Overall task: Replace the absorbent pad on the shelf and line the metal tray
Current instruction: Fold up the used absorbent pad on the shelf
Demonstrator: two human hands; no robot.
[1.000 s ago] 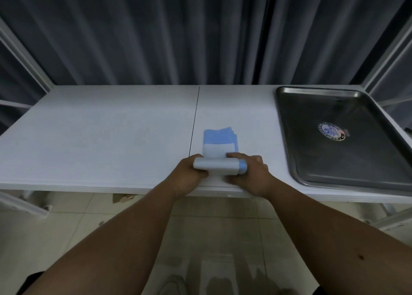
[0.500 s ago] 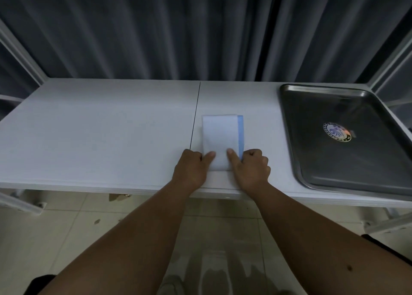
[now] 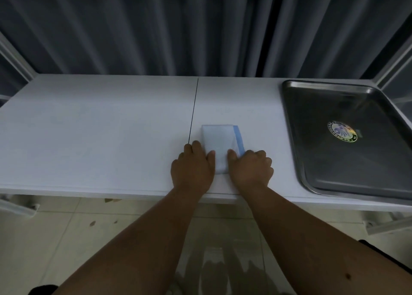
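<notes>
Both hands (image 3: 223, 169) on folded pad (image 3: 219, 142), tray (image 3: 296, 138) beside.

Both forearms reach forward, side by side. The left hand (image 3: 192, 169) and right hand (image 3: 250, 169) lie knuckles-up, fingers curled, thumbs pointing inward.

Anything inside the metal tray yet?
Only a round sticker on the bare floor of the metal tray; no liner. The folded pad lies on the shelf beside it.

Glossy metal tray (image 3: 312, 174), matt white shelf (image 3: 100, 138), soft papery pad (image 3: 219, 143)
</notes>
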